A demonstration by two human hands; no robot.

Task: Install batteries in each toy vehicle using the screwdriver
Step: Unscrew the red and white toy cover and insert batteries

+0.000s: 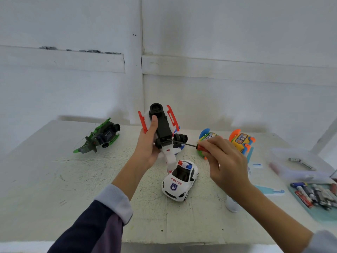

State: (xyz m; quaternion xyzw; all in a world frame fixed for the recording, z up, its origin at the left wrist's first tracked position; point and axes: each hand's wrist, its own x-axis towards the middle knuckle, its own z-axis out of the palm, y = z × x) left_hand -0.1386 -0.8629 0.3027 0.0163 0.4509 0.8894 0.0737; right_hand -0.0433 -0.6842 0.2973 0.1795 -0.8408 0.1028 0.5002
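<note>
- The right hand (pixel 226 161) pinches the red handle of the screwdriver (pixel 189 144) between thumb and fingertips. The thin dark shaft runs left and its tip meets the black underside of the toy helicopter (pixel 163 132).
- The left hand (pixel 148 143) has its grip clenched round the helicopter's body and holds it up off the tabletop (pixel 54 179), belly toward the camera, with the thumb laid along the black belly panel.
- The helicopter looks like light, hollow, hard plastic: stiff in the body and probably smooth enough to twist under the turning force. The broad middle of the body, where the hand already is, seems the safest place to hold.
- The thin red skids to either side and the white tail look the most breakable, so they are poor places to squeeze or lever against.
- The screwdriver is slim and light. A fingertip pinch suits turning a small screw, though the tip could slip out if it is not pushed straight in.
- Just below the hands a white police car (pixel 179 180) stands on its wheels.
- A green helicopter (pixel 99 138) lies well to the left, and two bright toy cars (pixel 241 140) sit behind the right hand.
- Loose batteries (pixel 315 196) lie in a tray near the right edge.
</note>
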